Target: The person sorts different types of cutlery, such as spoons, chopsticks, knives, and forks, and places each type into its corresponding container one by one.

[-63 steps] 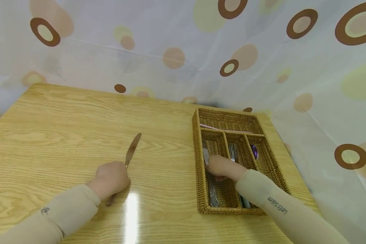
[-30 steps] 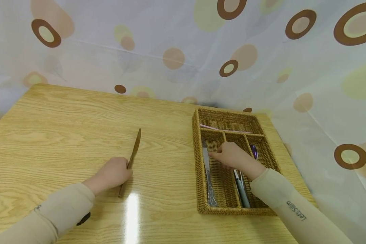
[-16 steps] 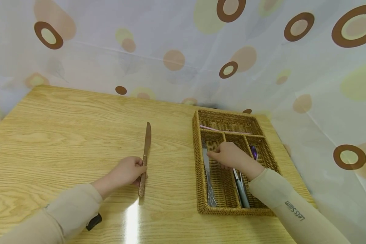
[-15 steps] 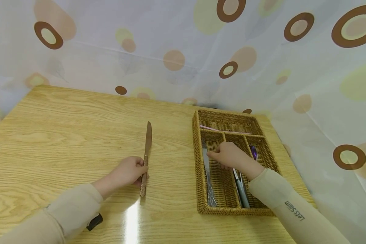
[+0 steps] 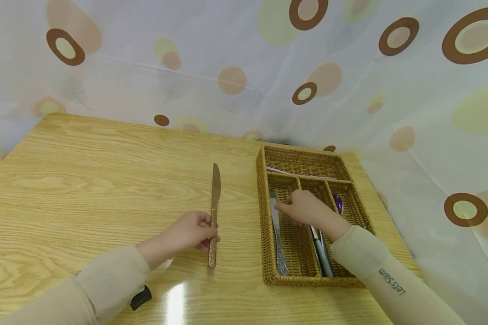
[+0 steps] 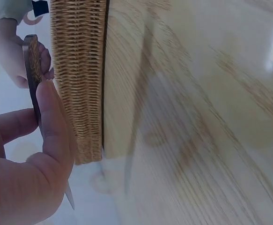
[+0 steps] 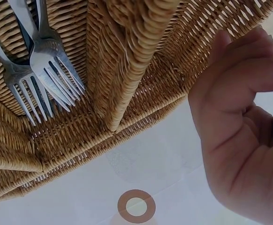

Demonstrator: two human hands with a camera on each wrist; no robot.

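Note:
In the head view my left hand (image 5: 195, 230) pinches a copper-coloured table knife (image 5: 214, 216) by its patterned handle, blade toward the far wall, just left of the tray. The left wrist view has the handle (image 6: 33, 65) between thumb and fingers. My right hand (image 5: 307, 207) is over the wicker cutlery tray (image 5: 265, 253), its fingers loosely curled, with nothing visible in them. Beneath its fingertips a silver table knife (image 5: 277, 234) with an ornate handle lies along the left compartment. Several forks (image 7: 56, 70) lie in the middle compartment; the right fingertips run out of the right wrist view.
A grey-green handled utensil (image 5: 322, 255) shares the middle compartment. The right one holds a purple spoon (image 5: 339, 203), and a thin pink stick (image 5: 288, 172) lies in the back one. Wooden table (image 5: 105, 180) spreads left of the tray; a patterned cloth (image 5: 211, 58) stands behind.
My left hand lifted the copper table knife, turned it more upright in the view and carried it right toward the tray. The right hand drew back off the silver knife, then stayed almost still.

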